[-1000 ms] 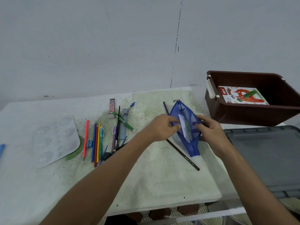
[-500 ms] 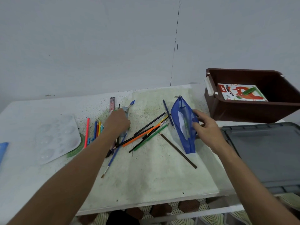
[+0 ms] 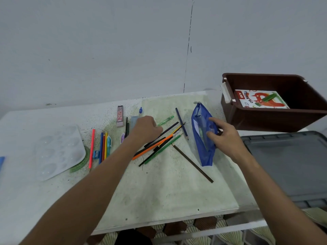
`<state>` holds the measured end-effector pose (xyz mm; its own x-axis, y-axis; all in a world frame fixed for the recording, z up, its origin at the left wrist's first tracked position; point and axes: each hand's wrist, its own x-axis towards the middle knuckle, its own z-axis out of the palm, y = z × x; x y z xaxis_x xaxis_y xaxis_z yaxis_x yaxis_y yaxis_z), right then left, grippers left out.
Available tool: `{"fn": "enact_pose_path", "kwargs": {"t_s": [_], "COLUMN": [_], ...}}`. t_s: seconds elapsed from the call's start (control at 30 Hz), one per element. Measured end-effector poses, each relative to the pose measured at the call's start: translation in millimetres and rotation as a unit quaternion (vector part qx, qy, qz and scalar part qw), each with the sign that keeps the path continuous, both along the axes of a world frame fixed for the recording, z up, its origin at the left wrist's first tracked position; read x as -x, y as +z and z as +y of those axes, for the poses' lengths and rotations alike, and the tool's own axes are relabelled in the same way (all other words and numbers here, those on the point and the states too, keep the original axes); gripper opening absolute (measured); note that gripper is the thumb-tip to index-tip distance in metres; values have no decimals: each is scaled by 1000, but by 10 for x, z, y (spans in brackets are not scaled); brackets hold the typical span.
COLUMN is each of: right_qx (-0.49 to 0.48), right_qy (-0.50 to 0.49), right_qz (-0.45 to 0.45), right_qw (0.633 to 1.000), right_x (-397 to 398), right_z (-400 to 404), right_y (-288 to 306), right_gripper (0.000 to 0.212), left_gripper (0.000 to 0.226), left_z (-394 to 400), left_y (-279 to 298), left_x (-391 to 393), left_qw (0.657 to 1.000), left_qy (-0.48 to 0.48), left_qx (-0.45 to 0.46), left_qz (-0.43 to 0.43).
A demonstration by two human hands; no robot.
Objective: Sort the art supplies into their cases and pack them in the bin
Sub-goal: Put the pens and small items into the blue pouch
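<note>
Right hand has its grip pinched on the blue pouch; left hand, fingers curled, sits on the loose pencils on the tabletop.

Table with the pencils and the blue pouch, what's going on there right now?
A person is sorting art supplies. The right hand holds the blue mesh pouch on the table, while the left hand grips a bunch of coloured pencils beside it. An oil pastels box already lies in the brown bin. More pencils wait farther left.
</note>
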<state>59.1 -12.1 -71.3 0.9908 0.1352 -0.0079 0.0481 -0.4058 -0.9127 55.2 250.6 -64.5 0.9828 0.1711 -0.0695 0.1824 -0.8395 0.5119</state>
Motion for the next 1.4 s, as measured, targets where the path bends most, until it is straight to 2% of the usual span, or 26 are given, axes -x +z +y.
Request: {"fn": "enact_pose_path", "kwargs": {"t_s": [0.17,0.3,0.5,0.57,0.63,0.77,0.93,1.0,1.13,1.23,1.4], "right_qx": [14,20,26,39,46,54,50,46,40,41,38], "right_qy": [1,-2,-7,-7,-6,6,19,22,30,34,36], "right_qz": [-15,-28,-17,-20,-19,-17,-20,-24,-26,-21,-26], "right_qw": [1000,999,1000,999,999,998,998,998,998,998,998], "right_x": [14,17,-32,-76,-118,-143,-141,-137,-138,-134,-102], "right_z": [-6,-16,10,30,44,69,81,93,126,129,106], "right_y": [28,40,81,103,114,106,71,60,28,10,36], "right_gripper": [55,57,59,58,58,60,57,55,56,59,56], "left_gripper": [20,23,23,30,41,43,32,22,21,20,15], "left_z": [-280,-368,-445,-479,-487,-410,-264,-216,-161,-142,-42], "left_y": [-141,-197,-224,-210,-191,-84,126,179,155,82,269], "left_x": [-132,-241,-361,-384,-392,-384,-406,-403,-329,-262,-164], "left_qw": [999,997,995,994,994,989,979,979,990,986,972], "left_qy": [-40,-75,-62,-56,-55,-20,36,56,-5,-61,-81], "left_qx": [31,2,-62,-61,-28,58,152,158,45,-48,-148], "left_qz": [-19,24,48,65,92,132,129,120,131,150,167]}}
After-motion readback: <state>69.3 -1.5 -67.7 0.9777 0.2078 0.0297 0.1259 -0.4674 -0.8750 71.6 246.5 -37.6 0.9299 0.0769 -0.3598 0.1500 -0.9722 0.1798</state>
